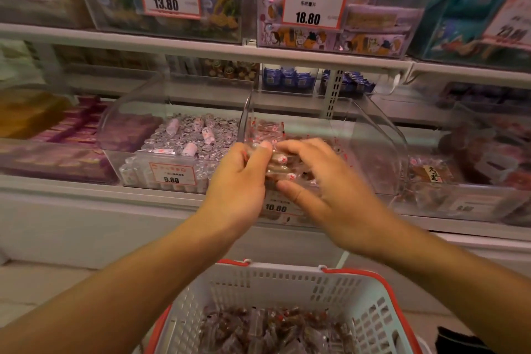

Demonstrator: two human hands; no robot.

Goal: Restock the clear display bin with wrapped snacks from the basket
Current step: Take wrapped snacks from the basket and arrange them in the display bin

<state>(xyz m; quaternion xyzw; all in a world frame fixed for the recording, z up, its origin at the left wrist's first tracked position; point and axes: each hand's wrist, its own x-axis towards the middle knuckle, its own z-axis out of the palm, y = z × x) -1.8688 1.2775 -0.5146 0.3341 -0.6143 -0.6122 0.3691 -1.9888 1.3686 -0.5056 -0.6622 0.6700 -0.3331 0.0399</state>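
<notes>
A clear display bin (pixel 370 135) with a curved lid stands on the lower shelf, tagged 10.80, with a few wrapped snacks at its back. Both hands hold a bunch of clear-wrapped brown snacks (pixel 280 165) at the bin's front opening. My left hand (pixel 238 181) grips the bunch from the left, thumb on top. My right hand (pixel 319 181) curls round it from the right, fingers over the top. Below, a white basket (pixel 287 284) with red rim holds several more wrapped snacks (pixel 267 327).
A neighbouring clear bin (pixel 138 135) on the left holds white rolled sweets, tagged 9.80. Another bin (pixel 459 181) with dark snacks sits to the right. The upper shelf (pixel 201 46) carries bins tagged 13.80 and 18.80. The shelf's front ledge runs just above the basket.
</notes>
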